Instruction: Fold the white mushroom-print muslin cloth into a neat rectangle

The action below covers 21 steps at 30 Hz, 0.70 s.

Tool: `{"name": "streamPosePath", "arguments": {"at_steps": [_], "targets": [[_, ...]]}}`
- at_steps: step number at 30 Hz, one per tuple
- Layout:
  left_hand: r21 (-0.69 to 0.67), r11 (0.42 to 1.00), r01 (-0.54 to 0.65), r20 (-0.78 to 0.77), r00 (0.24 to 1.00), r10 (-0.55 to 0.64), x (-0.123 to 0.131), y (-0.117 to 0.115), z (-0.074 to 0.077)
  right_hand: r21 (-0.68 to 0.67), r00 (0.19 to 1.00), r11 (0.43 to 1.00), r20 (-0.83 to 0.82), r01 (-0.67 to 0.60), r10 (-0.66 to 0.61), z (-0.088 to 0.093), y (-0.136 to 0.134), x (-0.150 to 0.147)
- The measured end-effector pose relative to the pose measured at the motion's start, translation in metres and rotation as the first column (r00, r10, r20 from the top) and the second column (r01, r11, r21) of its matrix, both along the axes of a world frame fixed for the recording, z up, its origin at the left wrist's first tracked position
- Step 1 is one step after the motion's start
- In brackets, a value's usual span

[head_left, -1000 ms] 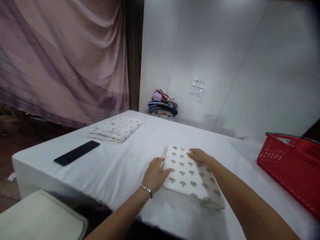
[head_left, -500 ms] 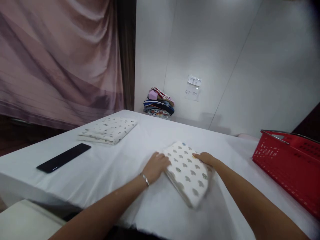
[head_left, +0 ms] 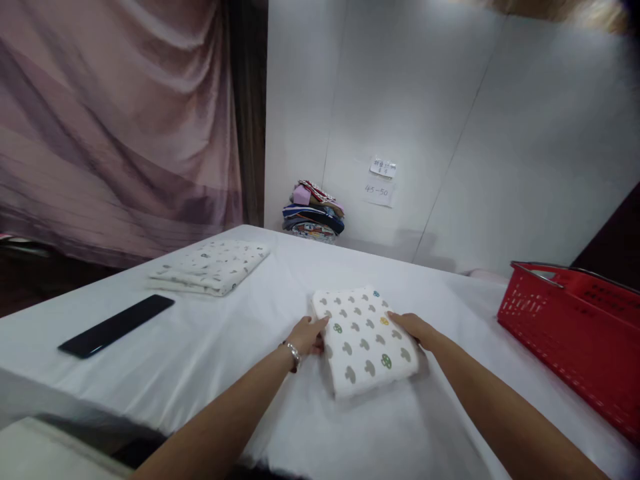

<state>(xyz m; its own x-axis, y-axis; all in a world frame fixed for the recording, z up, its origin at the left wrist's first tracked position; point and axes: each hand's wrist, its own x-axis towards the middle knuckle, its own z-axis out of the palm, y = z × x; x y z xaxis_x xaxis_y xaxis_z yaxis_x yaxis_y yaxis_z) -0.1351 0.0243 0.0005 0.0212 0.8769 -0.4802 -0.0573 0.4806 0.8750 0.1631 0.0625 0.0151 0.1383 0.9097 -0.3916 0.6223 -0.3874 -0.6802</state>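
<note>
A folded white cloth with grey, green and yellow mushroom shapes (head_left: 365,343) is at the middle of the white-covered table (head_left: 240,347). My left hand (head_left: 309,335) grips its left edge, thumb on top and the other fingers partly hidden at the side. On the opposite edge, my right hand (head_left: 413,328) holds the cloth with its thumb on top, fingers mostly hidden beneath. A second folded white cloth with small prints (head_left: 215,267) lies at the table's far left, touched by neither hand.
A long black flat object (head_left: 117,325) lies at the left. The red basket (head_left: 570,333) stands at the right edge of view. Several folded fabrics are stacked (head_left: 313,213) beyond the table by the wall, near paper signs (head_left: 380,183).
The mushroom cloth has turned, its near corner swinging left, and it now lies squarer to me. My left hand has moved from the cloth's top to a grip on its left edge.
</note>
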Motion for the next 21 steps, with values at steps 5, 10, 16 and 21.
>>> {"name": "streamPosePath", "arguments": {"at_steps": [5, 10, 16, 21], "targets": [[-0.058, 0.998, 0.009, 0.066, 0.998, -0.005, 0.010, 0.008, 0.000, -0.108, 0.971, 0.993, -0.228, 0.046, -0.070, -0.001, -0.001, -0.006], [-0.022, 0.999, 0.025, 0.016, 1.000, -0.024, 0.011, 0.016, -0.001, -0.205, 0.874, 0.979, -0.479, -0.020, -0.082, 0.001, -0.015, -0.005], [0.020, 1.000, 0.004, -0.004, 1.000, -0.004, 0.011, 0.012, 0.002, -0.200, 0.803, 0.980, -0.586, -0.012, -0.110, -0.002, -0.022, -0.001], [0.013, 1.000, -0.028, 0.100, 0.995, 0.027, 0.014, 0.010, -0.001, -0.142, 0.802, 0.990, -0.592, -0.008, -0.078, -0.008, -0.021, -0.008]]}}
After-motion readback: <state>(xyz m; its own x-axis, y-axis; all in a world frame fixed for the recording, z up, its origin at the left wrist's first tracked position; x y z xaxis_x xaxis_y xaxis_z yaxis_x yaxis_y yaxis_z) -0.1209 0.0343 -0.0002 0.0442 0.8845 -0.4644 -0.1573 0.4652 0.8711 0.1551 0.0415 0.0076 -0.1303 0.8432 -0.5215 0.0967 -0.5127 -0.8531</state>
